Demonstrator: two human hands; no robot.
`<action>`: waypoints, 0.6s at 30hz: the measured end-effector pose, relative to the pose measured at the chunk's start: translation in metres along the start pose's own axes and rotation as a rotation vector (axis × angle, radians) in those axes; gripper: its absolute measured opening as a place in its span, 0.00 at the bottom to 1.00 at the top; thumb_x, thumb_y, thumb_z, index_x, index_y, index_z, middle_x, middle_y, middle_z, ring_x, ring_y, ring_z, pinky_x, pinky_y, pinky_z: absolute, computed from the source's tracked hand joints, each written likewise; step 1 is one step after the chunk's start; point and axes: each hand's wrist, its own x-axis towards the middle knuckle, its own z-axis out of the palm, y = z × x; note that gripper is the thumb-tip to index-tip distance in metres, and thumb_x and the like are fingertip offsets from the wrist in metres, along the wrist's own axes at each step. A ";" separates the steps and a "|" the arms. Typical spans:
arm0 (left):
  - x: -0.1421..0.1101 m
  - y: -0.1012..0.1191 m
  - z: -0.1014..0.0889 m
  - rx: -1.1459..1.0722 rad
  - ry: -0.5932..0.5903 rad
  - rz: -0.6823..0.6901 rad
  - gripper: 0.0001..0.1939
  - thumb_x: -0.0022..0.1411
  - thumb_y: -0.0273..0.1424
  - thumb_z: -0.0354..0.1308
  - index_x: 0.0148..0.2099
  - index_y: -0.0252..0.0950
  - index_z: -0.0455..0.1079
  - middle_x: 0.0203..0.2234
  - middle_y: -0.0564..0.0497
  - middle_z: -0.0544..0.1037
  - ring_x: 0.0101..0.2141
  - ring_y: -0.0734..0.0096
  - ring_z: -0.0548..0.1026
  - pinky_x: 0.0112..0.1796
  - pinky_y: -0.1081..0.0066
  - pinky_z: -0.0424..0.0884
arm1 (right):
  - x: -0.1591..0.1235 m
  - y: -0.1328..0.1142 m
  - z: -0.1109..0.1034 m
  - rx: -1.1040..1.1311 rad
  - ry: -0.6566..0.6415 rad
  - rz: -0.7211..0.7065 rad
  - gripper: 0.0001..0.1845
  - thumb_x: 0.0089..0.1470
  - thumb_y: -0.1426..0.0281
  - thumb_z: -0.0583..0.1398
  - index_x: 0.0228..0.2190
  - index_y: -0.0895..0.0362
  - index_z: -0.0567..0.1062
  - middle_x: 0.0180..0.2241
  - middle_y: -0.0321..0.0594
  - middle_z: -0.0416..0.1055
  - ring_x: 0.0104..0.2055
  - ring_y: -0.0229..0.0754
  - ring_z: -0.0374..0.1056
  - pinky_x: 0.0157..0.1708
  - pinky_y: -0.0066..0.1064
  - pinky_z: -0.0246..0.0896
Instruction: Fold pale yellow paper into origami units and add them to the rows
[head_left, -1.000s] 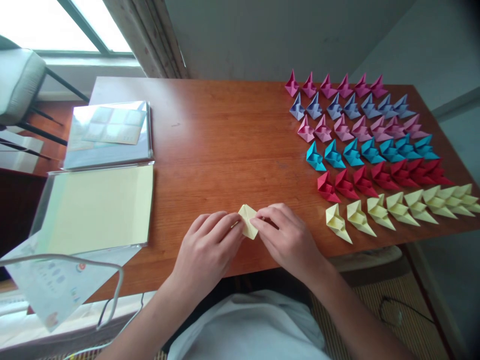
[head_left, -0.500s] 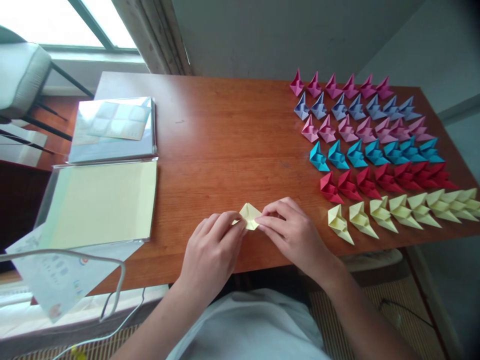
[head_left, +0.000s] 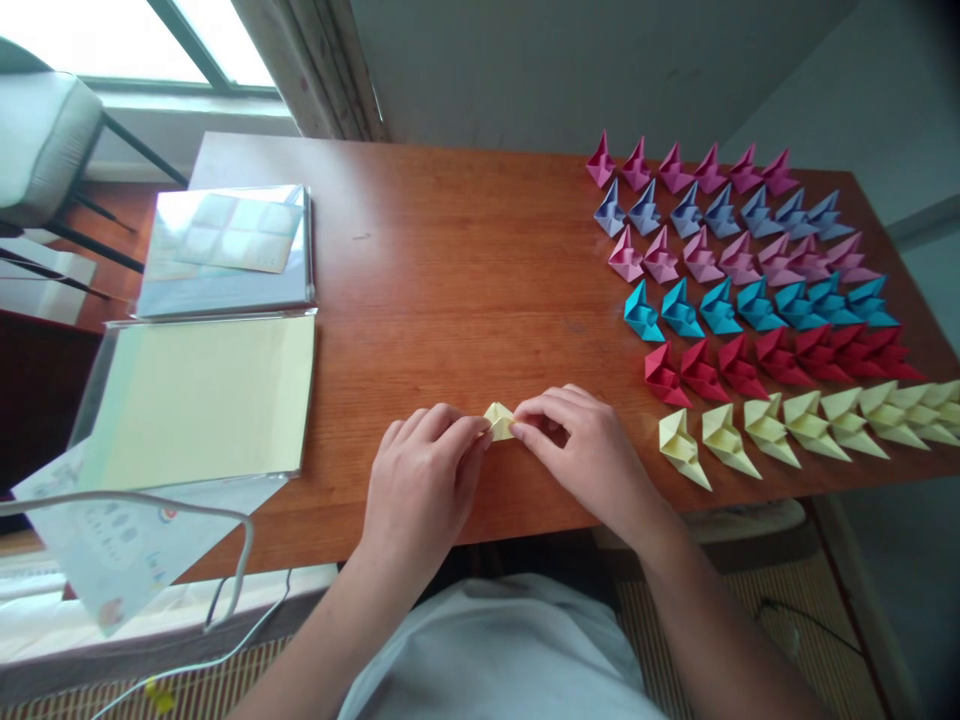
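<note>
Between my two hands, just over the table's front part, is a small folded piece of pale yellow paper (head_left: 499, 420). My left hand (head_left: 431, 470) pinches its left side between thumb and forefinger. On the opposite side, my right hand (head_left: 581, 450) grips the right edge with thumb and fingertips. The fingers cover both ends of the paper, so only its middle shows. Off to the right of my right hand runs a row of folded pale yellow paper boats (head_left: 724, 440) with pointed ends.
Behind the yellow row stand rows of red (head_left: 739, 365), blue (head_left: 720, 306), pink (head_left: 701, 255), lilac (head_left: 686, 210) and magenta boats (head_left: 675, 170). At left on the wooden table (head_left: 442, 260) lie a pack of yellow paper (head_left: 210, 400), a glossy pack (head_left: 225, 295) and a cable (head_left: 187, 508).
The pointed yellow piece now shows a smaller, lower shape, its lower part folded up. Both hands keep their pinch and have shifted slightly. The view has moved a little.
</note>
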 end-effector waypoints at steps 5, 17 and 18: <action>0.003 0.001 0.001 -0.013 0.016 -0.038 0.06 0.70 0.33 0.54 0.45 0.38 0.71 0.34 0.51 0.80 0.34 0.63 0.74 0.37 0.65 0.64 | 0.001 -0.001 0.002 -0.008 0.016 0.025 0.05 0.60 0.71 0.64 0.30 0.52 0.78 0.31 0.36 0.77 0.36 0.44 0.69 0.37 0.36 0.62; 0.001 0.003 -0.002 0.074 0.013 0.007 0.06 0.69 0.29 0.55 0.38 0.41 0.72 0.31 0.54 0.78 0.32 0.65 0.71 0.35 0.66 0.62 | -0.003 -0.001 0.004 -0.018 0.007 -0.026 0.02 0.59 0.73 0.65 0.34 0.54 0.79 0.33 0.37 0.76 0.38 0.43 0.68 0.41 0.35 0.63; 0.000 0.002 -0.003 0.067 0.013 0.020 0.06 0.69 0.30 0.55 0.38 0.41 0.72 0.31 0.54 0.78 0.31 0.65 0.71 0.35 0.66 0.62 | -0.005 0.001 0.003 -0.005 -0.004 -0.057 0.03 0.59 0.74 0.64 0.35 0.54 0.79 0.34 0.38 0.75 0.39 0.43 0.68 0.41 0.35 0.64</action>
